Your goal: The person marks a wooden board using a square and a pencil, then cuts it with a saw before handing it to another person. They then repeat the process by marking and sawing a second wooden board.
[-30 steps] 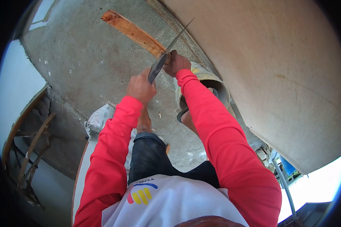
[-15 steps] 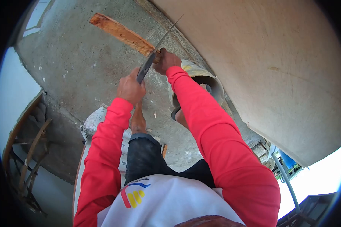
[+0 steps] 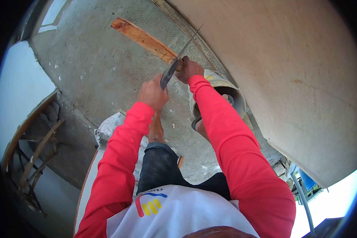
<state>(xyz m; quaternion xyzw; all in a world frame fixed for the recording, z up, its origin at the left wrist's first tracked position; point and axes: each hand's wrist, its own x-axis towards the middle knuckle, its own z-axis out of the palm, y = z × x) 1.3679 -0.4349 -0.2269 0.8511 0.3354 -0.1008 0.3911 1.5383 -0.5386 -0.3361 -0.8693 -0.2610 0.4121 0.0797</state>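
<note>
Over grey concrete floor [image 3: 107,71], between both raised hands: long dark metal blade [image 3: 167,75], tilted, thin far end poking past right hand [image 3: 188,69]. Right fingers clenched tight around it. Left hand [image 3: 152,93] curled shut at lower end, exact hold hidden. Just beyond: orange-brown wooden plank [image 3: 144,39], flat on floor. Beside right sleeve: dirty grey bucket [image 3: 214,79].

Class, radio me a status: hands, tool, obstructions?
Right hand shut on knife. Left hand fisted at blade's lower end. Plank on floor beyond.
</note>
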